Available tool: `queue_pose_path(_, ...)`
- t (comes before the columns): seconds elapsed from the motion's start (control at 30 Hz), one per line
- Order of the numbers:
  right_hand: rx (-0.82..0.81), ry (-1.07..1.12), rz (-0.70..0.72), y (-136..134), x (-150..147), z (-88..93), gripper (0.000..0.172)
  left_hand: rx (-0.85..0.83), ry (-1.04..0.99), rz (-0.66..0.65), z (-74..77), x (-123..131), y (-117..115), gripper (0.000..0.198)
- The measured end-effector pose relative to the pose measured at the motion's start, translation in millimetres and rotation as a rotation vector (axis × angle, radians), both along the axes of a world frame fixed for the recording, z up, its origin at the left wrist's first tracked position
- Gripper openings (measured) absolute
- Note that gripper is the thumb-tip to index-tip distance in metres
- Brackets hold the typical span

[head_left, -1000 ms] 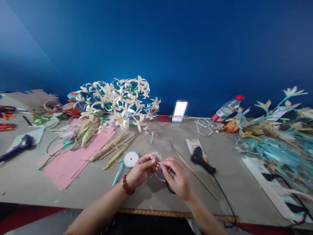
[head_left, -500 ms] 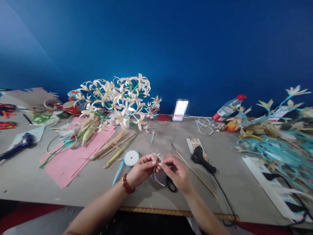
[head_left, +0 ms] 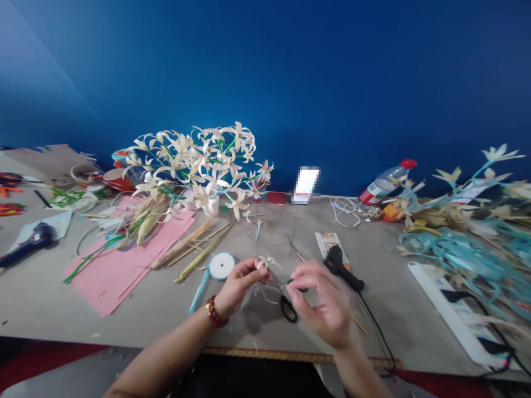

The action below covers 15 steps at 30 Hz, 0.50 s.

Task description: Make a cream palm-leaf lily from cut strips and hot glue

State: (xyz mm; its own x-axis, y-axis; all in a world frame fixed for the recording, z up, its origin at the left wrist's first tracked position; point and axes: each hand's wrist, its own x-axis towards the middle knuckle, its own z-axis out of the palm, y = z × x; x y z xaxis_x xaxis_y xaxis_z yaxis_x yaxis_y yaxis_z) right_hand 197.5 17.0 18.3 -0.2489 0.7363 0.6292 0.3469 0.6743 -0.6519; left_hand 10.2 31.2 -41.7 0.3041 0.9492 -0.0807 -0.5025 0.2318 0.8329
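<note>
My left hand, with a beaded bracelet on the wrist, pinches a small pale flower with curled, strip-like petals. From it a thin pale strip curves down over the table. Just to the right, my right hand is raised and slightly blurred, fingers bent, with a gap between thumb and forefinger. Nothing clear shows in it. Under and beside its fingertips lie black-handled scissors, their other loop partly hidden by the hand. A roll of light-blue ribbon lies beside my left hand.
Behind my hands stands a bunch of pale flowers. Pink sheets and dried strips lie left. To the right are a black glue gun with its cord, a power strip, blue ribbon and a tilted bottle.
My right hand has come away from the flower, moving right, and its fingers have parted. My left hand stays nearly in place with the flower.
</note>
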Motion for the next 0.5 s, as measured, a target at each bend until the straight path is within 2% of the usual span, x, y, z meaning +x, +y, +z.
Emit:
queue_pose_path(0.1,-0.001,-0.116,-0.011,8.7,-6.5,4.2,0.012,-0.008,0.004,0.0,-0.7,0.5,-0.6,0.018)
queue_pose_path(0.23,-0.004,-0.249,-0.041,20.7,-11.6,-0.7,0.009,-0.008,0.017,-0.005,-1.1,0.3,-0.3,0.018)
queue_pose_path(0.5,0.002,-0.278,-0.036,22.7,-11.9,-6.2,0.009,-0.016,0.013,-0.041,3.2,-1.0,-0.6,0.02)
